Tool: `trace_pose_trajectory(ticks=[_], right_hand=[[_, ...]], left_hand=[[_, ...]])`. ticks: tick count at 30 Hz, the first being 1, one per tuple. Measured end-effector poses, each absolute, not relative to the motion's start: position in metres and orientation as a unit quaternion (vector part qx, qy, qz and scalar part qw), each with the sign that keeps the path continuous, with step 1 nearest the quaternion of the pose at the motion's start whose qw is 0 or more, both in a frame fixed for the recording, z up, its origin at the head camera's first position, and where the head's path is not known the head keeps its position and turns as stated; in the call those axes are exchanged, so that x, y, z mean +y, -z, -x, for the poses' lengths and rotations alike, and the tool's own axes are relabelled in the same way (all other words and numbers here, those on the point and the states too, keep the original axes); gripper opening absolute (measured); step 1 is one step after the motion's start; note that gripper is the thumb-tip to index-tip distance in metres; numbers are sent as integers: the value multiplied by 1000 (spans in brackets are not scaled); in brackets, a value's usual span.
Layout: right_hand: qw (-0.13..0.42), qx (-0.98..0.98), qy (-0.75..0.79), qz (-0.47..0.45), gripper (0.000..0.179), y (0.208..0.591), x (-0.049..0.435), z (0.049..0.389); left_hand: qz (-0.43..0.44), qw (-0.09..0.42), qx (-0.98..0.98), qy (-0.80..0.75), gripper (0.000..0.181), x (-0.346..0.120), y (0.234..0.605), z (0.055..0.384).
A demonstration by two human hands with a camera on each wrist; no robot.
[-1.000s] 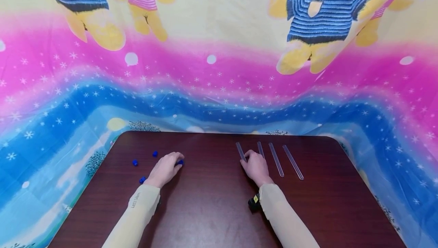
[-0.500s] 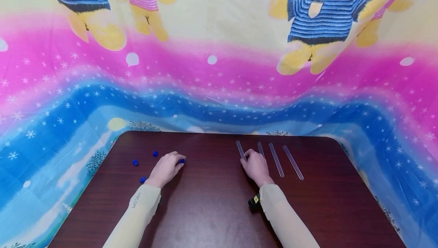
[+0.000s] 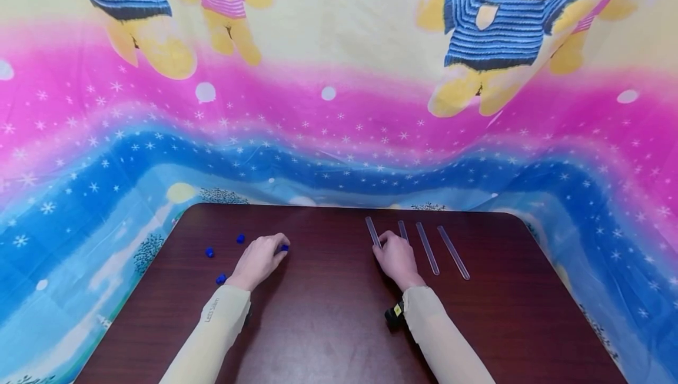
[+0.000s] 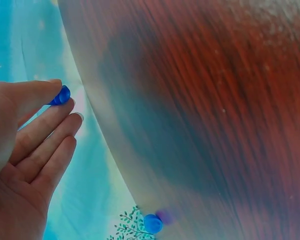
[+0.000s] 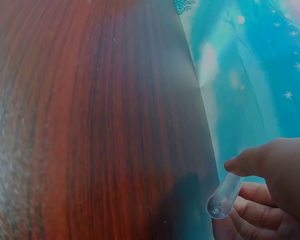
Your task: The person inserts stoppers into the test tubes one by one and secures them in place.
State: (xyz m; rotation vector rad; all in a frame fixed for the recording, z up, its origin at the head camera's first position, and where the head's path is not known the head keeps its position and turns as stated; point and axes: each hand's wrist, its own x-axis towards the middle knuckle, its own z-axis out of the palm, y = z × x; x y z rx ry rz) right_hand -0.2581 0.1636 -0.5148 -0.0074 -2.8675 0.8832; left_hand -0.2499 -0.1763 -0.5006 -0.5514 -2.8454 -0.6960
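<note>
My left hand (image 3: 261,260) pinches a small blue test tube cap (image 4: 63,95) between thumb and index finger, above the left part of the table. The other fingers lie nearly straight beneath it. On the right, my right hand (image 3: 398,259) grips a clear test tube (image 5: 224,199) between thumb and fingers. Its rounded closed end faces the wrist camera, while in the head view the far part of the tube (image 3: 372,229) sticks out beyond the fingertips. Cap and tube are well apart.
Three more blue caps lie on the left: one at the back (image 3: 241,238), another farther left (image 3: 209,252), a third beside the left wrist (image 3: 220,278). Several clear tubes (image 3: 428,248) lie right of the right hand. A patterned cloth (image 3: 328,136) hangs behind the dark wooden table (image 3: 318,325).
The left hand has shifted slightly to the right with the blue cap. The test tube in the right hand has moved up a little in the head view; the right hand has barely moved.
</note>
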Motion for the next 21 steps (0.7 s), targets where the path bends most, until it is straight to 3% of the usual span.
trace_pose_trajectory(ticks=[21], right_hand=[[77, -942, -325, -1, 23, 506, 163, 252]], left_hand=[[184, 107, -948, 235, 12, -171, 497, 249]])
